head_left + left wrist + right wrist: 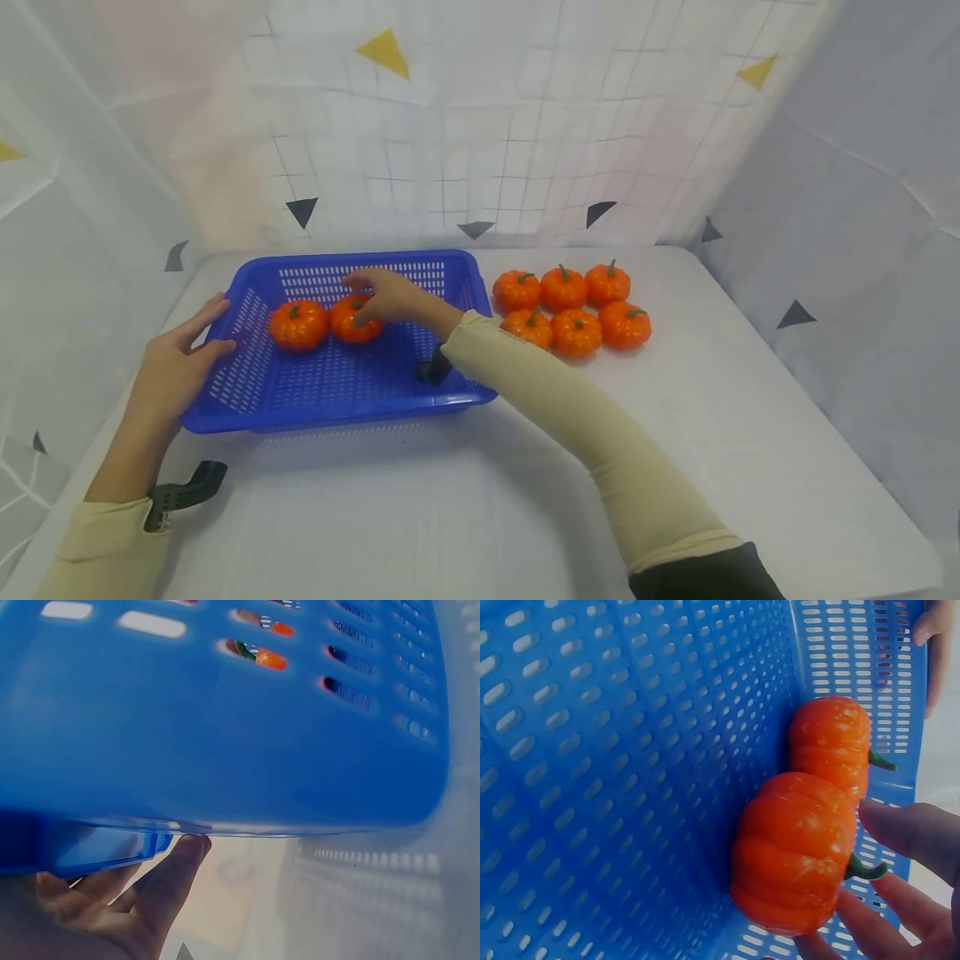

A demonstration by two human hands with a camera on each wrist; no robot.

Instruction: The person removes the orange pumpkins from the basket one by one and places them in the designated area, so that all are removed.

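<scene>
A blue plastic basket (341,412) with slotted walls stands on the left of the table. My left hand (176,362) grips its left rim; in the left wrist view the fingers (169,881) reach to the rim's edge. Inside the basket two small orange pumpkins with green stems sit side by side, the left pumpkin (298,325) and the right pumpkin (347,321). Over the right one is my right hand (386,297), thumb and fingers spread about its stem side. The right wrist view shows the fingertips close at that pumpkin's (791,855) edge, not closed round it.
Several more orange pumpkins (576,333) stand in two rows just right of the basket, partly behind the right forearm (555,392). White sheeting (480,125) with dark and yellow triangles hangs behind the white table (420,517) and at its sides.
</scene>
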